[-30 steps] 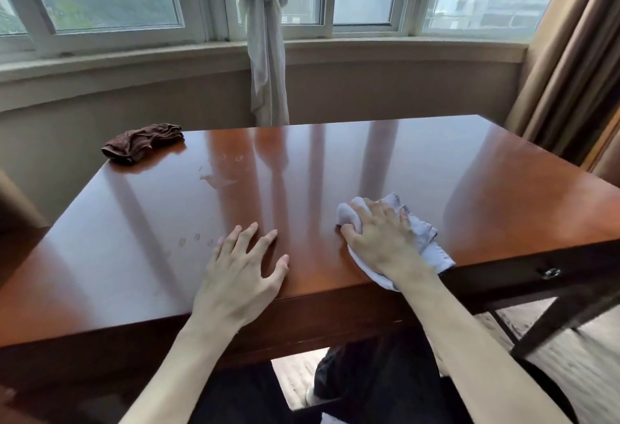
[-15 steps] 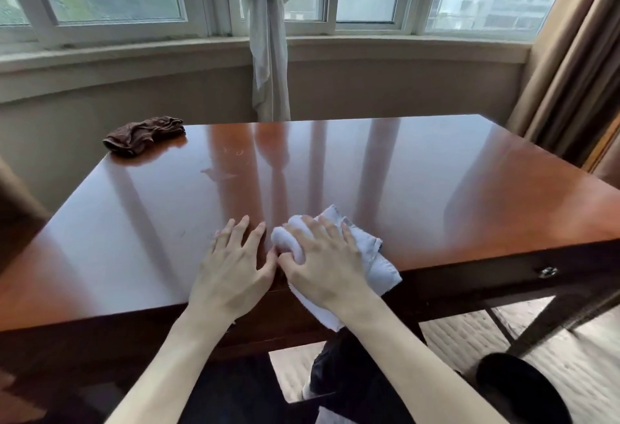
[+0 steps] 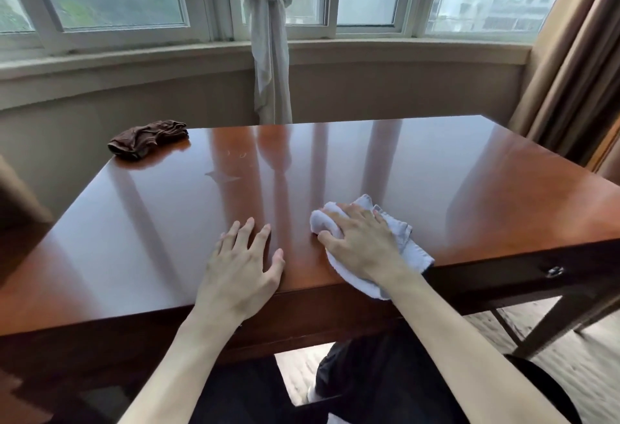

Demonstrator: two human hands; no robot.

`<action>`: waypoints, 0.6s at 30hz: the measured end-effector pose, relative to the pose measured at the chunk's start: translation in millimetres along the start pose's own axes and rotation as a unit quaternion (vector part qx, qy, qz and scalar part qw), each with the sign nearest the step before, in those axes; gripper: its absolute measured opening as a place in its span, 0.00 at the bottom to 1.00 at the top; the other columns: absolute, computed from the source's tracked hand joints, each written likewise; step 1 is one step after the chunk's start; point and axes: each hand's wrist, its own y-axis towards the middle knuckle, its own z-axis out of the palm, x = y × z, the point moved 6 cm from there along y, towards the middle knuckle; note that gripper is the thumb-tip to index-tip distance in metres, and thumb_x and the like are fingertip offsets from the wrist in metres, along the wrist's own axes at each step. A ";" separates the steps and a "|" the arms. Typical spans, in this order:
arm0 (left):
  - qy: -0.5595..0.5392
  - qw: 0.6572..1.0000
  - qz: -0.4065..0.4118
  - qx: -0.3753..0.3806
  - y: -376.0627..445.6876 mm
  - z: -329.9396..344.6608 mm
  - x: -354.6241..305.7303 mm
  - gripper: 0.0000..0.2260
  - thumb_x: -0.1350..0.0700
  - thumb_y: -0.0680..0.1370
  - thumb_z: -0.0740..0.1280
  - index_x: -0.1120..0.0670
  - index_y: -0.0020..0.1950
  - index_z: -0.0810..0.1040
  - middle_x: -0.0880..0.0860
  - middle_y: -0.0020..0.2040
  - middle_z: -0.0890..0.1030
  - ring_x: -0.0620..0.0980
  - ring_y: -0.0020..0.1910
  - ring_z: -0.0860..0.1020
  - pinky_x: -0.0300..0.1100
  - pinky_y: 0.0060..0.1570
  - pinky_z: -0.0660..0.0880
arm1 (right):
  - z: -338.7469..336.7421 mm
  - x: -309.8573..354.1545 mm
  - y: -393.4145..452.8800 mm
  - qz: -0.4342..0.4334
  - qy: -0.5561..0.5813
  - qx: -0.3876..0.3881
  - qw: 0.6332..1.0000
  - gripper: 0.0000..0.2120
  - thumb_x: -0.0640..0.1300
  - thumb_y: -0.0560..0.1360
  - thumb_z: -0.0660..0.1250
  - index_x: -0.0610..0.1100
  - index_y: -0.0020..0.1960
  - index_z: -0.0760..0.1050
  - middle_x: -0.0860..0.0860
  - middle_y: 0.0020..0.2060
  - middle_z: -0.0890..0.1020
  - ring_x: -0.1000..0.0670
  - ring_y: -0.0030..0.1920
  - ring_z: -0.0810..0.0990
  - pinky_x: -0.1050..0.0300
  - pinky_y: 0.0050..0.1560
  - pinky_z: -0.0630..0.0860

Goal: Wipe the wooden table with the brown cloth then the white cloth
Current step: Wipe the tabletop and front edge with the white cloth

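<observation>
Pressing down near the table's [image 3: 436, 188] front edge, the right hand [image 3: 364, 247] is laid over the white cloth [image 3: 407, 239], its fingers [image 3: 355, 214] curled onto the bunched fabric. The left hand [image 3: 240, 269] is rested flat just beside it, fingers spread. The brown cloth [image 3: 147, 138] is left crumpled at the far left corner.

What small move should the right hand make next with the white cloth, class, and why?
Probably sweep the white cloth away from the body, toward the faint smudges: the right hand grips it at the near edge, and the brown cloth lies set aside.
</observation>
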 end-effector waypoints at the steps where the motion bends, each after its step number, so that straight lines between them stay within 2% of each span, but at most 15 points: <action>1: -0.002 1.000 -0.001 -0.001 -0.2 -0.6 0.1 0.34 0.35 0.77 0.43 0.46 0.81 0.58 0.52 0.81 0.58 0.51 0.80 0.52 0.49 0.79 0.49 | -0.2 -2.6 8.6 0.018 -0.008 -0.003 1.000 0.32 0.66 0.75 0.47 0.61 0.78 0.61 0.57 0.79 0.63 0.50 0.79 0.57 0.39 0.79 0.47; 3: -0.001 1.000 -0.003 -0.001 0.0 -1.2 1.0 0.33 0.35 0.77 0.44 0.46 0.80 0.59 0.52 0.81 0.58 0.51 0.80 0.53 0.50 0.79 0.50 | 6.3 6.3 6.3 0.020 -0.005 -0.004 1.000 0.32 0.65 0.75 0.47 0.60 0.78 0.59 0.56 0.79 0.61 0.48 0.80 0.55 0.37 0.79 0.46; 5: 0.004 1.000 -0.008 0.005 -1.5 -0.3 0.1 0.33 0.35 0.77 0.44 0.45 0.80 0.59 0.51 0.81 0.58 0.51 0.80 0.53 0.49 0.78 0.51 | 14.6 21.2 -14.1 -0.024 0.004 0.007 1.000 0.35 0.66 0.72 0.43 0.62 0.78 0.57 0.58 0.79 0.60 0.49 0.80 0.54 0.38 0.79 0.46; 8: 0.040 0.999 -0.005 0.021 2.6 -8.5 -2.5 0.32 0.34 0.77 0.47 0.44 0.80 0.61 0.49 0.79 0.62 0.50 0.78 0.58 0.48 0.76 0.59 | 8.9 11.5 -3.1 -0.062 0.003 0.005 0.998 0.37 0.65 0.69 0.40 0.62 0.77 0.60 0.59 0.77 0.63 0.50 0.78 0.58 0.42 0.78 0.52; 9: 0.065 0.998 0.001 0.028 6.5 -14.2 -4.3 0.31 0.34 0.78 0.50 0.44 0.78 0.64 0.48 0.77 0.66 0.50 0.76 0.63 0.47 0.72 0.64 | 4.8 1.1 14.8 -0.050 0.001 0.003 0.999 0.37 0.66 0.70 0.40 0.61 0.76 0.62 0.58 0.77 0.65 0.49 0.77 0.60 0.42 0.78 0.53; 11: 0.112 0.993 0.022 0.015 20.1 -28.6 -8.1 0.28 0.33 0.77 0.52 0.42 0.72 0.71 0.45 0.66 0.75 0.49 0.66 0.73 0.47 0.60 0.72 | -1.0 -14.7 49.6 0.014 -0.008 0.003 1.000 0.34 0.65 0.73 0.44 0.58 0.76 0.64 0.55 0.76 0.67 0.47 0.76 0.62 0.41 0.77 0.55; 13: 0.120 0.992 0.031 0.003 42.4 -39.5 -8.4 0.26 0.33 0.76 0.53 0.42 0.68 0.74 0.45 0.60 0.77 0.49 0.60 0.75 0.47 0.54 0.73 | 5.9 -5.5 63.8 0.014 0.001 -0.011 1.000 0.28 0.60 0.76 0.49 0.55 0.73 0.67 0.54 0.73 0.70 0.46 0.74 0.64 0.41 0.76 0.56; 16: 0.057 0.998 0.021 -0.001 95.6 -32.7 -5.4 0.24 0.35 0.78 0.57 0.43 0.70 0.73 0.45 0.66 0.74 0.49 0.67 0.71 0.49 0.57 0.72 | 13.4 12.8 57.2 -0.068 0.044 -0.042 0.996 0.21 0.54 0.74 0.50 0.54 0.63 0.71 0.55 0.62 0.77 0.48 0.65 0.72 0.48 0.70 0.64; 18: 0.031 0.999 0.014 -0.001 144.5 -20.4 -2.1 0.25 0.36 0.78 0.57 0.43 0.72 0.72 0.46 0.69 0.73 0.50 0.69 0.69 0.50 0.62 0.70 | 7.8 1.2 79.3 -0.072 0.063 -0.049 0.994 0.16 0.49 0.76 0.55 0.52 0.61 0.71 0.53 0.58 0.78 0.48 0.61 0.73 0.52 0.64 0.66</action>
